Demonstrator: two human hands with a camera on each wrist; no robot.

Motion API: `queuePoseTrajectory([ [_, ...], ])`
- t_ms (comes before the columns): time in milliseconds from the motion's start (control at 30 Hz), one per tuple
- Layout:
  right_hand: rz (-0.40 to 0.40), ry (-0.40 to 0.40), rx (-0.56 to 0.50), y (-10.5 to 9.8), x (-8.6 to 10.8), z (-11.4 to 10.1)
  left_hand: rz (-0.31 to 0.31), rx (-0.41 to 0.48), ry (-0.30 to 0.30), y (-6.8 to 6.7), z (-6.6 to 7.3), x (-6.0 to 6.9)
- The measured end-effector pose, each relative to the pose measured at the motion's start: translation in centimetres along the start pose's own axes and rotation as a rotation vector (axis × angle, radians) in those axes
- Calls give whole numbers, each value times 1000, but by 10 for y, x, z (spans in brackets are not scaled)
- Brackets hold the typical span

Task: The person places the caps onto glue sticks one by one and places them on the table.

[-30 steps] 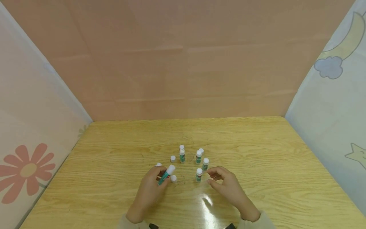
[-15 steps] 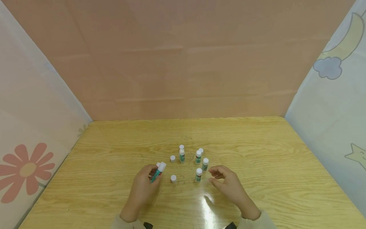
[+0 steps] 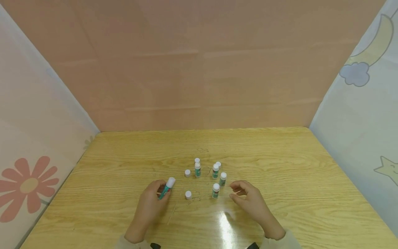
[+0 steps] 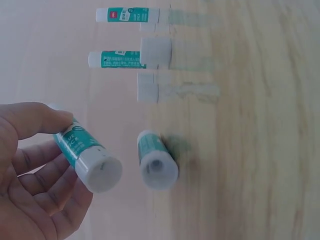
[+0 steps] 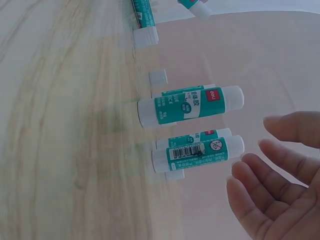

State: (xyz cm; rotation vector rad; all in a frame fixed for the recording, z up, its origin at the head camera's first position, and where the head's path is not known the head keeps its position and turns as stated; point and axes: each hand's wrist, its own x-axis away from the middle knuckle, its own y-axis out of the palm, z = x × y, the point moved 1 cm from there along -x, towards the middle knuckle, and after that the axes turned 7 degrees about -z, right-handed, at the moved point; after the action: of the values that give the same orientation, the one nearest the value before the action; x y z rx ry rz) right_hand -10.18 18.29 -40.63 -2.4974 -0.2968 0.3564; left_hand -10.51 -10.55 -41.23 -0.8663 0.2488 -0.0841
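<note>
One wide counter point(image 3: 280, 155) here in the head view, its far edge running straight along the pink backdrop point(image 3: 199, 69), a pale panel point(image 3: 40, 103) down the left and another panel point(image 3: 351, 138) down the right. Plenty of room on both flanks; everything's bunched at the near middle! Count them: four upright sticks point(image 3: 215, 191), four white caps point(image 3: 188, 195), plus the held stick point(image 3: 166, 190), clamped by the left hand point(image 3: 147, 202), tilted, white end up and away. The right hand point(image 3: 250, 199) has thumb and fingers apart, nothing in them, just beside the nearest uprights. And look at the change: a second ago the held stick was right by the near cap; now it's off to the left, well clear of it. The right hand has slipped slightly rightward; uprights and caps haven't budged.

Over to the left wrist: thumb and fingers pinch the held stick, wide white end towards us, and a sixth stick point(image 4: 151, 147) sits just beside it, not touching. Two uprights stand beyond, white caps near them.

Right wrist now: all four uprights, two in front overlapping two behind, fingertips near their narrow ends. At the top, the sixth stick seems to lie on its side.
</note>
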Motion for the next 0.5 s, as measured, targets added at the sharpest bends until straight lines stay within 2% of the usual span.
queuePoseTrajectory([
  [200, -16, 60, -36, 0, 0, 1, -11, -27, -36, -5, -3, 1],
  [367, -25, 63, -19, 2, -1, 3, -12, -31, -63, -8, -7, 2],
  [500, -30, 59, -45, 3, -1, 3, -2, -28, -81, -9, -12, 2],
])
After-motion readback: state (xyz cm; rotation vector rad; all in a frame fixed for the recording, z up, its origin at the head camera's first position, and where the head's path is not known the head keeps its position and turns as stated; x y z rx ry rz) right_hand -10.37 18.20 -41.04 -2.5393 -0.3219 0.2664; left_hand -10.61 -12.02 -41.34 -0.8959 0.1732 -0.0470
